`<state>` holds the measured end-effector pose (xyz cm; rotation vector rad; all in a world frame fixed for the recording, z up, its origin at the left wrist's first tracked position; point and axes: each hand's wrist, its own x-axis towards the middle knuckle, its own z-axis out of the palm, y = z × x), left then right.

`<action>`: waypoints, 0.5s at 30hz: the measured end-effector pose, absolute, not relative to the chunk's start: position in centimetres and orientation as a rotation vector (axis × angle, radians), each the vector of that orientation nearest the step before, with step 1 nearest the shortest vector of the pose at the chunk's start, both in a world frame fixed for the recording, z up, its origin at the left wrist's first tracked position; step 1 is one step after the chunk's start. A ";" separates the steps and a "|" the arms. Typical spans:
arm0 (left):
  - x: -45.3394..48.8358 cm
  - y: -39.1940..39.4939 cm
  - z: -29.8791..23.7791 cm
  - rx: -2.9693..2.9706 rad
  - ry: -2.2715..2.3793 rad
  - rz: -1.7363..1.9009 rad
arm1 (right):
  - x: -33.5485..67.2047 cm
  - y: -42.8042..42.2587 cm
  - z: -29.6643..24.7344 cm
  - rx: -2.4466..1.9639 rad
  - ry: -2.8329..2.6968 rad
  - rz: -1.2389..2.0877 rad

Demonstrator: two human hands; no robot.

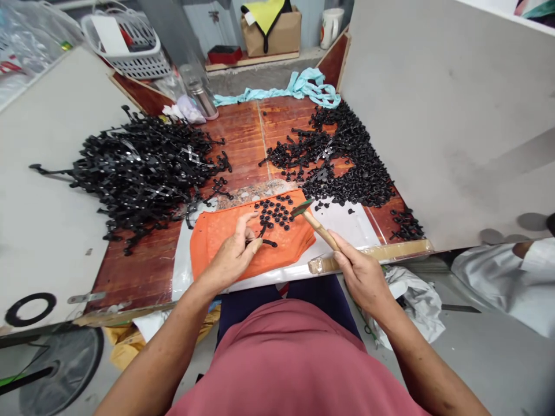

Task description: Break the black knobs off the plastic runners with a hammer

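Observation:
My right hand [362, 276] is wrapped round the wooden handle of a small hammer [321, 231], whose head hovers at the right side of an orange cloth [217, 242]. Between the thumb and fingers of my left hand [234, 248] is a black branched plastic piece [269, 243]; part of it is hidden by the fingers. Just beyond it, several small round black plastic parts [277, 212] lie loose on the cloth. The cloth rests on a white sheet [342, 222] at the table's front edge.
A big heap of black branched plastic pieces [143, 167] covers the table's left side. Small loose black parts [359, 167] are piled on the right. Behind stand a steel flask [203, 98], light-blue cloth strips [303, 86] and a cardboard box [273, 34]. Grey panels flank both sides.

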<state>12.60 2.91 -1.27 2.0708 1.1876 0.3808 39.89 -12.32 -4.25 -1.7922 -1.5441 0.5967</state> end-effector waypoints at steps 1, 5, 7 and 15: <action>12.2 2.9 -1.1 2.069 1.129 0.396 | 40.0 -12.4 -4.5 -1.792 -1.531 0.629; 11.1 3.9 -1.3 2.152 1.094 0.455 | 39.7 -12.9 -5.1 -1.810 -1.491 0.701; 10.9 4.7 -1.8 2.210 1.220 0.500 | 39.6 -13.1 -5.2 -1.833 -1.477 0.715; 11.6 6.3 -2.7 2.292 1.465 0.300 | 39.7 -13.3 -6.7 -1.865 -1.442 0.747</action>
